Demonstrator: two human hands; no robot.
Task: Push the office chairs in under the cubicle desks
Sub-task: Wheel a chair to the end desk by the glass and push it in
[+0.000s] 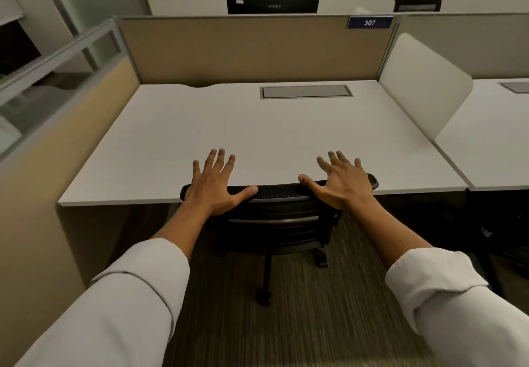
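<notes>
A black mesh office chair stands at the front edge of a white cubicle desk, its seat under the desktop and its backrest top level with the edge. My left hand lies over the left end of the backrest top with fingers spread and thumb along the rim. My right hand lies over the right end in the same flat, spread way. Neither hand curls around the rim. The chair's seat is hidden by the backrest; part of its wheeled base shows on the carpet.
Tan partitions wall the desk at the back and left; a white divider stands on its right. A grey cable hatch sits in the desktop. A neighbouring desk is at right. A monitor and another chair show behind the partition.
</notes>
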